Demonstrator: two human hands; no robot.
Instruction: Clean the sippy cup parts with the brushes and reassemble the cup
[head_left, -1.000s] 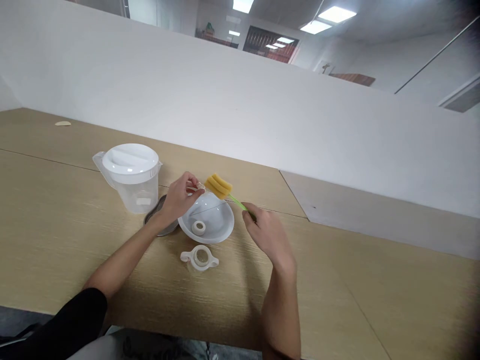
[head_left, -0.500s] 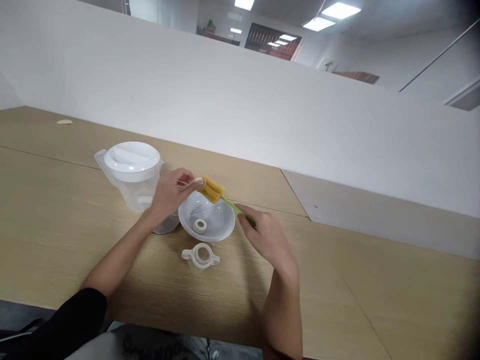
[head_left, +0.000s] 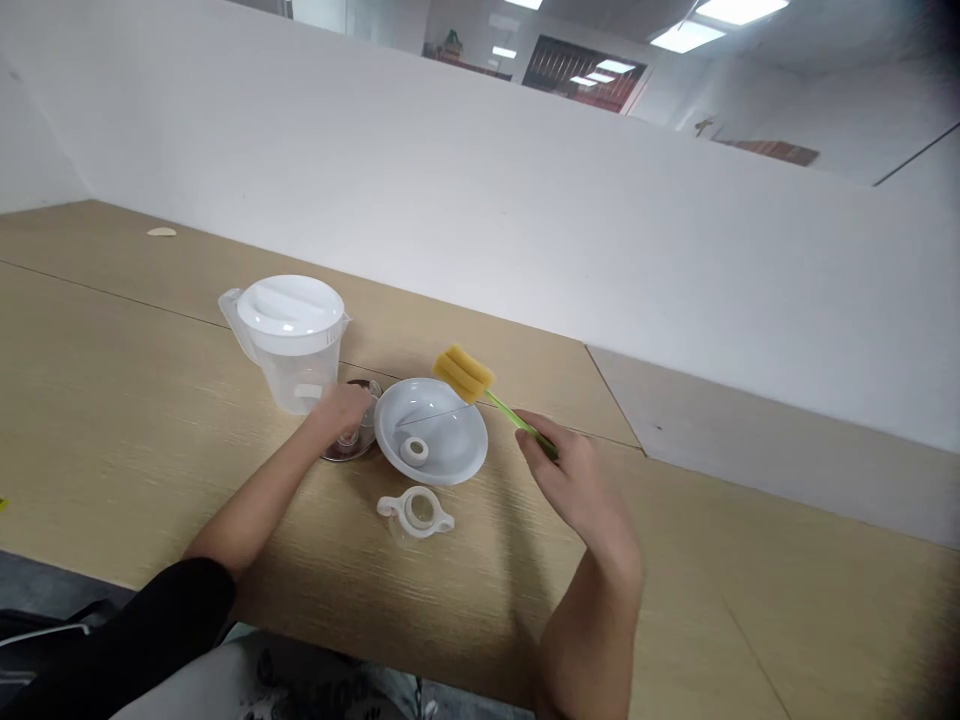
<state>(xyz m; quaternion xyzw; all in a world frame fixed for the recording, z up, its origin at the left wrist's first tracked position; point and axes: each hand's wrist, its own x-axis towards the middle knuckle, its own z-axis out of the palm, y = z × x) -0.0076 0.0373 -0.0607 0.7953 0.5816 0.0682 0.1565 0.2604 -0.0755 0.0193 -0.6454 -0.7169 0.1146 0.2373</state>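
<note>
My right hand (head_left: 574, 475) is closed around the green handle of a sponge brush (head_left: 463, 374). The brush's yellow sponge head is in the air above the far right rim of a white bowl (head_left: 469, 455). A small white ring (head_left: 414, 451) lies inside the bowl. My left hand (head_left: 341, 412) is low over a round shiny tray (head_left: 346, 452) left of the bowl, fingers curled down and mostly hidden. Clear pieces show around those fingers; what they grip I cannot make out. In front of the bowl stands a clear baby bottle (head_left: 420, 512) with a white two-handled collar.
A clear pitcher (head_left: 294, 345) with a white lid stands behind my left hand, close to the tray. A pale flat piece (head_left: 161, 232) lies at the far left of the wooden table (head_left: 712, 560). A white partition (head_left: 465, 210) rises behind the table.
My left hand has left the sponge head, moving down and left to the tray with the clear piece it held around the sponge. The sponge is now uncovered, still in my right hand.
</note>
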